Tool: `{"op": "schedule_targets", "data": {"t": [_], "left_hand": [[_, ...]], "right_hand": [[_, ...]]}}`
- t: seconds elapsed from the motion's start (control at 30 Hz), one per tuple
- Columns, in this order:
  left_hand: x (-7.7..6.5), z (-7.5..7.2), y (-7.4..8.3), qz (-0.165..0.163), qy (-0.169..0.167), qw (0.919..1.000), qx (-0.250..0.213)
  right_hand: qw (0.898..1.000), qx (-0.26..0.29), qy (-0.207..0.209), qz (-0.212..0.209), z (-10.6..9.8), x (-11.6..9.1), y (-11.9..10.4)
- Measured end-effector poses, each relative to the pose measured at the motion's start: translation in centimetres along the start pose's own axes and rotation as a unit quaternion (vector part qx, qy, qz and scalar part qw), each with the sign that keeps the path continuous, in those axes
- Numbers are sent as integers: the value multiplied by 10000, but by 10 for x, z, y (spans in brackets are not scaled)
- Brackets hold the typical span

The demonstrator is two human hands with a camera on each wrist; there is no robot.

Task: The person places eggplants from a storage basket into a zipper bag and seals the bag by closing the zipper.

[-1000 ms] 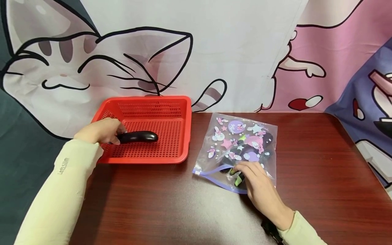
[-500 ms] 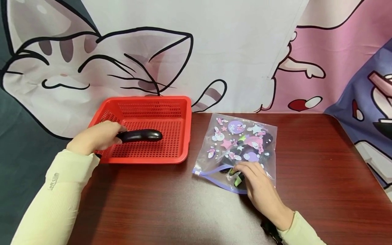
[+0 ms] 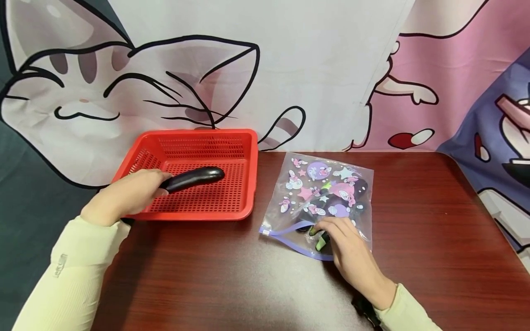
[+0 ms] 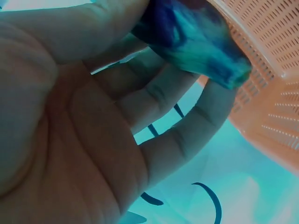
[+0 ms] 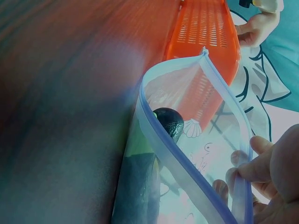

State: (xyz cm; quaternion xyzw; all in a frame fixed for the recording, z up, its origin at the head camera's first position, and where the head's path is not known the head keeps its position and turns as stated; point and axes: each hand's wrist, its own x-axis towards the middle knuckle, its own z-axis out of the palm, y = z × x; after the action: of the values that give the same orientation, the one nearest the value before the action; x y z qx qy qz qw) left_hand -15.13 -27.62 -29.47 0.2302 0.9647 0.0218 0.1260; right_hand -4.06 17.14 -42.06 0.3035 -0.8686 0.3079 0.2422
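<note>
My left hand pinches a glossy dark eggplant by its stem end, over the left side of the red plastic basket. In the left wrist view, thumb and fingers close on the eggplant's end. On the right, my right hand grips the edge of a clear printed zip bag and holds its mouth apart. Inside the bag lie dark things with green ends. The right wrist view shows a bumpy, dark rounded thing among them, partly hidden by the purple zip edge.
The basket and the bag rest on a reddish-brown wooden table, with a gap between them. Behind the table hangs a cartoon cat cloth. A black strap is at my right wrist.
My left hand has moved slightly left and toward me. The eggplant's far tip has swung up and right, so it now lies at a slant. My right hand and the bag stay put.
</note>
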Motion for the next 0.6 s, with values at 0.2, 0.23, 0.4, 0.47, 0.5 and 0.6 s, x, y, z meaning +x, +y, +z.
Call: {"op": "schedule_targets", "data": {"t": [0.2, 0.23, 0.4, 0.47, 0.5, 0.6], "left_hand": [[-11, 4, 13, 78, 170, 9997, -150], [-12, 4, 15, 116, 193, 9996, -187], [-18, 8, 26, 265, 282, 9988, -297], [-20, 9, 31, 274, 313, 9987, -309], [-21, 9, 33, 279, 331, 9986, -312], [-25, 12, 38, 335, 405, 9981, -308]], "right_hand": [[10000, 18, -22, 20, -1, 0, 0], [10000, 20, -27, 16, -1, 0, 0], [10000, 19, -38, 23, -1, 0, 1], [10000, 27, -26, 18, -1, 0, 1], [10000, 32, -12, 9, -1, 0, 1], [10000, 32, -11, 6, -1, 0, 1]]}}
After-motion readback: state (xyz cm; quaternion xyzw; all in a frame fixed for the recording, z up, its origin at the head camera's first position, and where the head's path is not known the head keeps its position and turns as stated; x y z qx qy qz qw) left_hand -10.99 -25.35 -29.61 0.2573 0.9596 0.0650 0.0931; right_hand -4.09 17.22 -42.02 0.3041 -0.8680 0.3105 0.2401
